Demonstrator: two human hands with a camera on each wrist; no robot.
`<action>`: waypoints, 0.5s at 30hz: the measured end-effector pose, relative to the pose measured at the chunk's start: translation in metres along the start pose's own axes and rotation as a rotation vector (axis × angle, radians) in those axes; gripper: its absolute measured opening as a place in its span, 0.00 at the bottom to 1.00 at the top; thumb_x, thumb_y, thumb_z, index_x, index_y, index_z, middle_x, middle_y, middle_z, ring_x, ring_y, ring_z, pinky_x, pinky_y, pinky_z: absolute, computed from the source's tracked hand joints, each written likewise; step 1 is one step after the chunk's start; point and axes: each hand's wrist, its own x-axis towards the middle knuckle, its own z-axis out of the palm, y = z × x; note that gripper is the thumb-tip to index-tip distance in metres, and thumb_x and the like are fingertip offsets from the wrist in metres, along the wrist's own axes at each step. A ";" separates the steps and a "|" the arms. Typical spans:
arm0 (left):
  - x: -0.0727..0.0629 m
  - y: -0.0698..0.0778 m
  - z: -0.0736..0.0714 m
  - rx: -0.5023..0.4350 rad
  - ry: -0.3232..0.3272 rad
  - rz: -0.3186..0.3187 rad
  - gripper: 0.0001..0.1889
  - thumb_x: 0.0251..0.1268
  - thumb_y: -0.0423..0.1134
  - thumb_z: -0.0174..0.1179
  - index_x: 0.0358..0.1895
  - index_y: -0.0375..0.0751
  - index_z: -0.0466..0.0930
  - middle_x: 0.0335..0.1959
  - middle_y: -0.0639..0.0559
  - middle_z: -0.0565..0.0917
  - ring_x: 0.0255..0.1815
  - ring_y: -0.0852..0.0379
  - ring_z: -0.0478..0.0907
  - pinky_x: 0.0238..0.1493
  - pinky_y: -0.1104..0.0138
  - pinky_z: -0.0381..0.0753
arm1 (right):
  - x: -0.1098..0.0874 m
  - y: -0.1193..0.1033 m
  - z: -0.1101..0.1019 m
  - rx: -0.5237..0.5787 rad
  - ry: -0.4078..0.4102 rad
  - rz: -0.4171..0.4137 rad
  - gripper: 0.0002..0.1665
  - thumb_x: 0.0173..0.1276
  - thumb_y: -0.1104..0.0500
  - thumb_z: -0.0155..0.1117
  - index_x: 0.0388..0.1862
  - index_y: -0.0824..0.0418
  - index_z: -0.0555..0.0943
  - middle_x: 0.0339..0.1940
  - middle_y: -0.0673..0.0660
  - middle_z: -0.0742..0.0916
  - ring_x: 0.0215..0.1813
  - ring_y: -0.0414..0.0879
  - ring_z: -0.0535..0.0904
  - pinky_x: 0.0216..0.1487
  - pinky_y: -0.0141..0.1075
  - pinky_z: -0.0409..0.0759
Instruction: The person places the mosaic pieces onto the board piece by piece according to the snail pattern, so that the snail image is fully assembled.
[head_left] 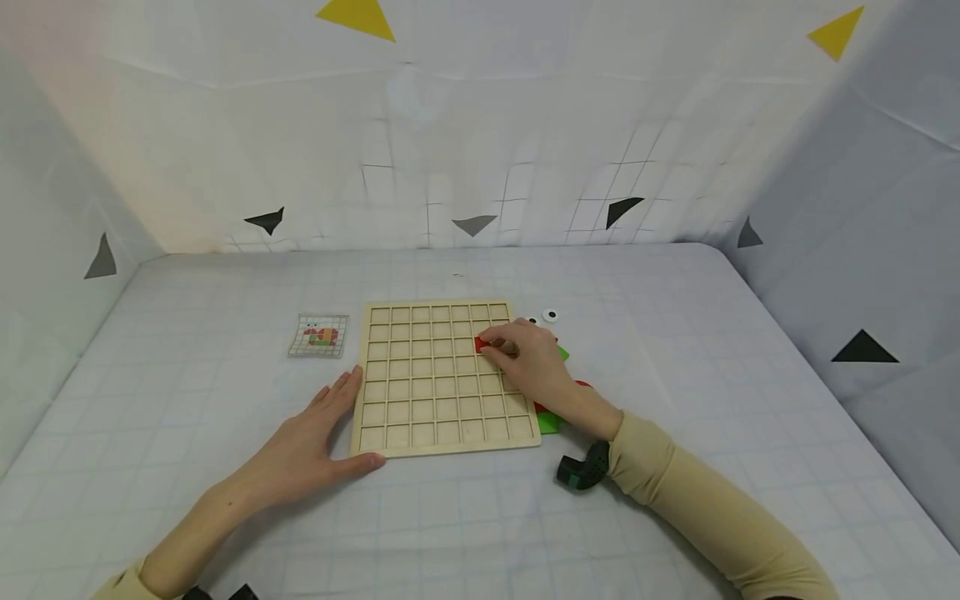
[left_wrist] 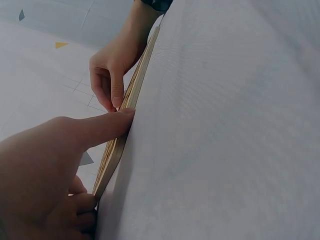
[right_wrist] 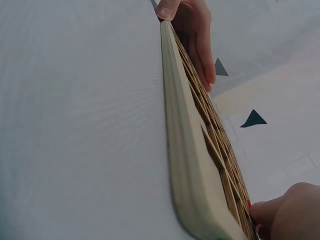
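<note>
A wooden grid board (head_left: 422, 389) lies flat on the table. My left hand (head_left: 303, 454) rests at its near left corner, fingers fairly straight along the left side and thumb (left_wrist: 107, 127) touching the front edge. Over the right part of the board, my right hand (head_left: 536, 367) pinches a small red piece (head_left: 481, 343) between thumb and fingertips. That piece is at a grid square; whether it sits fully down in it cannot be told. A sliver of the red piece (right_wrist: 249, 203) also shows in the right wrist view.
Right of the board lie green pieces (head_left: 549, 423), red pieces (head_left: 583, 384) and round eye pieces (head_left: 551, 315), partly hidden by my right hand and arm. A small pattern card (head_left: 318, 336) lies left of the board. White cloth walls (head_left: 450, 125) enclose the table.
</note>
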 end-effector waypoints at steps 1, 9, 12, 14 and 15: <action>0.000 0.000 0.000 -0.002 0.001 0.000 0.59 0.56 0.71 0.63 0.82 0.47 0.41 0.81 0.39 0.53 0.78 0.29 0.51 0.71 0.35 0.58 | 0.001 0.000 0.000 -0.011 -0.006 -0.008 0.10 0.63 0.62 0.74 0.44 0.59 0.89 0.34 0.53 0.88 0.35 0.44 0.81 0.32 0.33 0.78; 0.002 -0.001 0.002 -0.010 0.005 0.014 0.59 0.56 0.71 0.63 0.82 0.46 0.42 0.81 0.40 0.52 0.78 0.30 0.51 0.72 0.35 0.57 | 0.005 0.010 -0.030 0.073 0.015 -0.015 0.11 0.63 0.64 0.73 0.46 0.62 0.88 0.37 0.57 0.90 0.32 0.46 0.79 0.30 0.39 0.78; 0.001 -0.001 0.002 0.006 0.008 0.007 0.59 0.56 0.72 0.62 0.82 0.46 0.42 0.81 0.39 0.52 0.78 0.29 0.52 0.71 0.35 0.58 | 0.001 0.020 -0.044 0.115 0.021 0.054 0.12 0.64 0.63 0.72 0.47 0.60 0.88 0.39 0.56 0.90 0.39 0.46 0.82 0.39 0.45 0.82; 0.001 -0.001 0.001 0.008 0.006 0.002 0.59 0.56 0.72 0.62 0.82 0.47 0.42 0.81 0.40 0.52 0.78 0.30 0.52 0.72 0.35 0.58 | -0.004 0.026 -0.052 0.119 0.021 0.097 0.11 0.65 0.62 0.72 0.47 0.58 0.88 0.40 0.54 0.90 0.42 0.46 0.82 0.46 0.48 0.82; 0.001 -0.001 0.001 0.008 0.006 0.002 0.59 0.56 0.72 0.62 0.82 0.47 0.42 0.81 0.40 0.52 0.78 0.30 0.52 0.72 0.35 0.58 | -0.006 0.029 -0.056 0.115 0.018 0.111 0.11 0.65 0.61 0.72 0.47 0.57 0.88 0.41 0.53 0.90 0.45 0.45 0.83 0.49 0.49 0.81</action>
